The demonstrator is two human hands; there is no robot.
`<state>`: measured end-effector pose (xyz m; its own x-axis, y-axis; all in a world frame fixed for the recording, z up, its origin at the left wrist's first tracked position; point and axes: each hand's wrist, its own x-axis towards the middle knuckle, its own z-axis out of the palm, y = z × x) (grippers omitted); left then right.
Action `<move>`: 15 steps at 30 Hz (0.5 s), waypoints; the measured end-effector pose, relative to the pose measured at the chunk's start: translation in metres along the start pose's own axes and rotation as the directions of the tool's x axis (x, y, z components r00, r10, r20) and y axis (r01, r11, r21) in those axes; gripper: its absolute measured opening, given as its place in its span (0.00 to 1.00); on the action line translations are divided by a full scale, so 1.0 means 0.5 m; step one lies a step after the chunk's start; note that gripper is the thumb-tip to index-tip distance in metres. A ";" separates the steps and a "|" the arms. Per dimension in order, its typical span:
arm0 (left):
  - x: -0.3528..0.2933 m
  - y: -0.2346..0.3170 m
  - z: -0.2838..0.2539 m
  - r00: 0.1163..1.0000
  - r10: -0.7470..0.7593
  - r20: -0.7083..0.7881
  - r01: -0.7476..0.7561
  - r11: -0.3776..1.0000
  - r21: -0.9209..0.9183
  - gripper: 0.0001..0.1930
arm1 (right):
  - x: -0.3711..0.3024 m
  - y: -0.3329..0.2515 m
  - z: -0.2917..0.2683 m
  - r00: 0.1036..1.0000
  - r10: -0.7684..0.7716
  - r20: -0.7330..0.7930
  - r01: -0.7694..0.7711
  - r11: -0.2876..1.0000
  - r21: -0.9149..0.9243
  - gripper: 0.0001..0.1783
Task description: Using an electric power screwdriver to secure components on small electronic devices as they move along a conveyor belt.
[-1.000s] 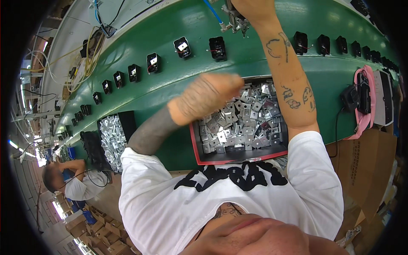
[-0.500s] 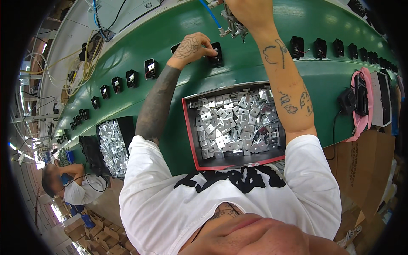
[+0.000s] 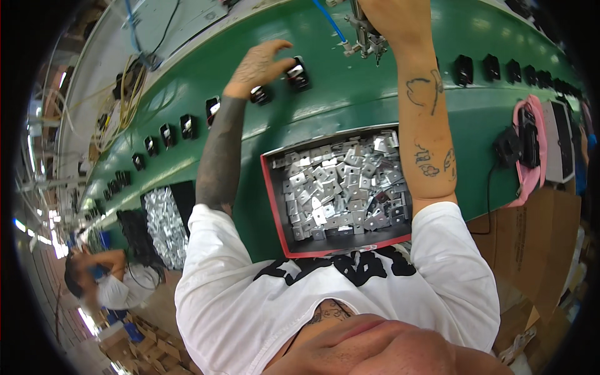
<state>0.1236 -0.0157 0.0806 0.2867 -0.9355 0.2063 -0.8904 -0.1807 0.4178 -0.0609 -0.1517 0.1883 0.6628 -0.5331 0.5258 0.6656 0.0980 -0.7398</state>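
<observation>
1. The left hand (image 3: pixel 259 65) has drawn back up and to the left since half a second ago, when its fingertips were inside a housing; it is now loosely open, thumb and fingers apart, with nothing seen in its hold.
2. That housing (image 3: pixel 299 74) now sits just right of the left hand, near the thumb tip, a little further left than before. It is a small, black, open-topped shell, and bright metal shows inside, where its inside looked dark a second ago.
3. The right hand (image 3: pixel 399 24) has shifted right with the tool (image 3: pixel 367 39), which is against its left side. The upper edge cuts this hand off, so I cannot tell how far its fingers close.
4. The tool is bare metal with a narrow tip; a smooth blue hose (image 3: pixel 329 19) joins it.
5. Below and between the hands, the box (image 3: pixel 325 252) has a red rim and dark inner walls. Its brackets (image 3: pixel 340 181) are shiny, bent metal plates with holes, heaped at all angles.
6. Beneath both hands, the table (image 3: pixel 350 100) is glossy green.
7. Further right and below the right hand lies a pink-edged pouch (image 3: pixel 537 178).
</observation>
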 end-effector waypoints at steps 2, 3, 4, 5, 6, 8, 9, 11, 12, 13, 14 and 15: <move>0.000 0.035 -0.025 0.992 0.080 -0.098 -0.086 0.995 -0.057 0.18 | 0.003 -0.019 0.009 1.000 0.030 0.005 -0.027 0.960 -0.278 0.21; 0.012 0.056 -0.018 0.971 0.135 -0.197 -0.157 0.982 -0.102 0.20 | 0.002 -0.033 0.003 0.999 0.047 -0.007 -0.046 0.909 -0.414 0.22; 0.021 0.085 0.000 0.973 0.190 -0.128 -0.201 0.976 -0.080 0.22 | -0.003 -0.050 0.007 0.998 0.069 -0.015 -0.066 0.842 -0.535 0.22; 0.055 0.133 0.032 0.961 0.271 -0.050 -0.274 0.959 -0.072 0.25 | -0.012 -0.082 -0.002 0.996 0.077 -0.051 -0.091 0.746 -0.659 0.23; 0.073 0.124 0.088 0.958 0.281 -0.053 -0.284 0.956 -0.074 0.25 | -0.011 -0.092 0.015 0.994 0.100 -0.052 -0.105 0.655 -0.749 0.23; 0.121 0.105 0.245 0.665 0.731 -0.152 -0.668 0.673 0.319 0.32 | -0.027 -0.122 0.044 0.989 0.096 -0.113 -0.147 0.727 -0.671 0.24; 0.120 0.182 0.268 0.781 0.593 -0.196 -0.564 0.805 0.186 0.35 | -0.034 -0.126 0.034 0.986 0.081 -0.146 -0.160 0.716 -0.680 0.24; 0.128 0.272 0.294 0.874 0.440 -0.207 -0.440 0.896 0.048 0.38 | -0.045 -0.118 0.026 0.991 -0.090 -0.096 -0.011 0.669 -0.743 0.25; 0.149 0.285 0.310 0.933 0.348 -0.095 -0.351 0.936 -0.018 0.42 | -0.048 -0.112 0.024 0.984 -0.168 -0.055 0.065 0.636 -0.769 0.26; 0.168 0.293 0.320 0.967 0.252 0.026 -0.250 0.966 -0.070 0.46 | -0.049 -0.112 0.019 0.970 -0.241 -0.010 0.140 0.597 -0.790 0.27; 0.181 0.299 0.325 0.966 0.256 0.029 -0.253 0.965 -0.073 0.46 | -0.049 -0.116 0.018 0.970 -0.242 -0.015 0.136 0.595 -0.792 0.27; 0.194 0.304 0.327 0.962 0.259 0.083 -0.255 0.965 -0.058 0.46 | -0.050 -0.123 0.017 0.982 -0.187 -0.026 0.102 0.643 -0.759 0.27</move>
<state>-0.0417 -0.1837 0.0194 0.0155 -0.9722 0.2335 -0.9122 0.0819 0.4015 -0.1155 -0.1372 0.2243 0.5174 -0.5638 0.6437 0.2351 -0.6296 -0.7405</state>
